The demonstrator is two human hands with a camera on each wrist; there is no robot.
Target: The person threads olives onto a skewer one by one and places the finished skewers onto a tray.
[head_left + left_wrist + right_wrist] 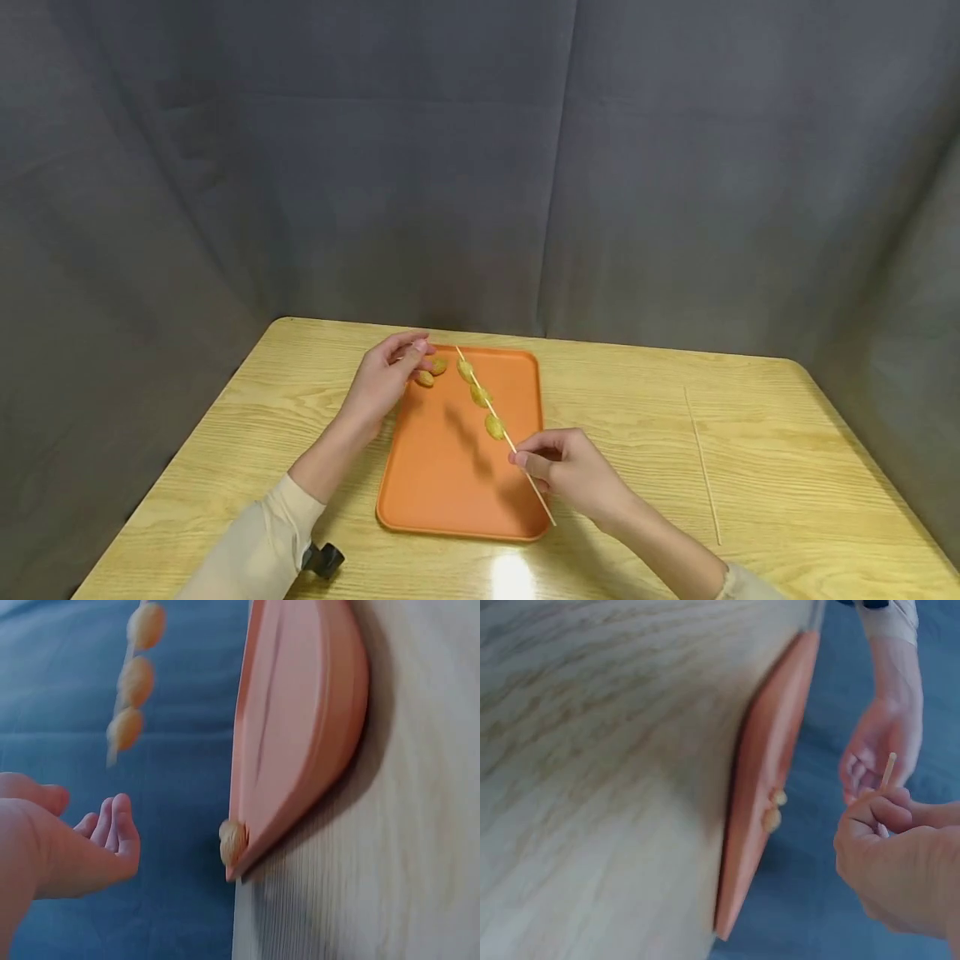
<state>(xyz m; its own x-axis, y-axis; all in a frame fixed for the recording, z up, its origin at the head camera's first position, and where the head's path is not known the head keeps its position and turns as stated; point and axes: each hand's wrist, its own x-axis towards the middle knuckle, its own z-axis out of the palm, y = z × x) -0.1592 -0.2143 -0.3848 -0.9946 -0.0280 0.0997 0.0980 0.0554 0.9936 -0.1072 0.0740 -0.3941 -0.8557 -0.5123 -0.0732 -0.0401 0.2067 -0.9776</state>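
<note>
My right hand (pixel 581 475) pinches a thin wooden skewer (pixel 542 500) near its lower end and holds it slanted above an orange tray (pixel 442 500). Three yellow-brown oval pieces (pixel 481 396) of some food-like kind are threaded along its upper part. Past them, the skewer's tip points up toward my left hand (pixel 382 375). That hand hovers over the tray's far left corner, fingers loosely bent, apart from the skewer; the left wrist view shows nothing in it. Loose oval pieces (pixel 425 379) of the same look lie in that corner, near the left fingertips.
A second thin skewer (pixel 703 467) lies bare on the wood-grain table (pixel 622 383), right of the tray. Dark grey cloth (pixel 412 208) hangs behind the table and along its sides. A black device (pixel 324 561) sits at the left sleeve.
</note>
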